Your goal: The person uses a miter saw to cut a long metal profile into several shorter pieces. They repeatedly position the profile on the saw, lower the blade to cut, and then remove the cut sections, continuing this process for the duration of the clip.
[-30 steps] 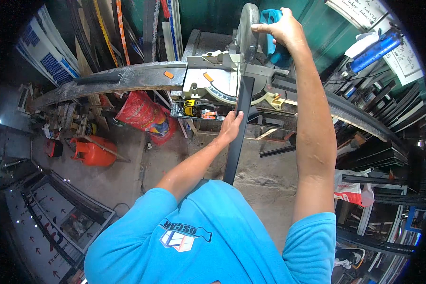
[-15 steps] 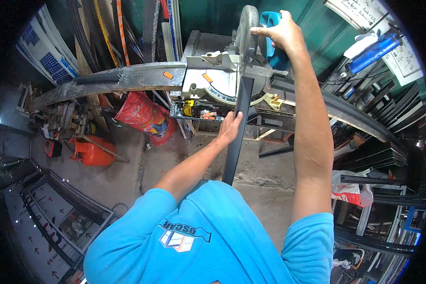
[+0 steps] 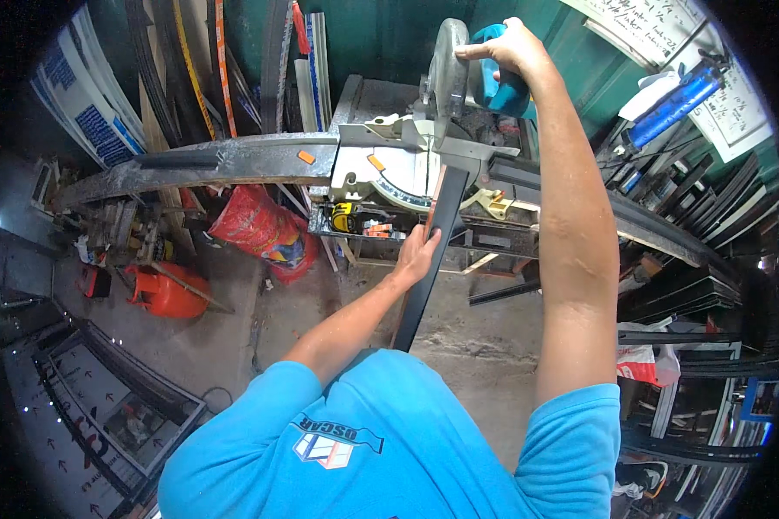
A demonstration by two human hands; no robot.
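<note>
A long black metal profile (image 3: 434,262) reaches from near my body to the table of a miter saw (image 3: 414,169). My left hand (image 3: 418,257) is closed around its middle, and the far end rests by the saw's fence, under the blade guard (image 3: 451,69). A thin brownish edge shows along the profile's left side. My right hand (image 3: 512,48) grips the teal handle (image 3: 504,88) of the saw, with the thumb stretched toward the round guard. The saw head stands raised. Some fingers of the right hand are hidden behind the handle.
Long support rails (image 3: 268,158) run out on both sides of the saw. Below lie a yellow tape measure (image 3: 342,217), a red sack (image 3: 264,232) and an orange gas cylinder (image 3: 169,290). Profiles stand against the green wall; a blue caulking gun (image 3: 673,108) hangs at right.
The profile has turned slightly, its near end now farther left and its brownish side edge showing. My left hand stays closed on it. My right hand keeps hold of the saw handle; the view has shifted a little.
</note>
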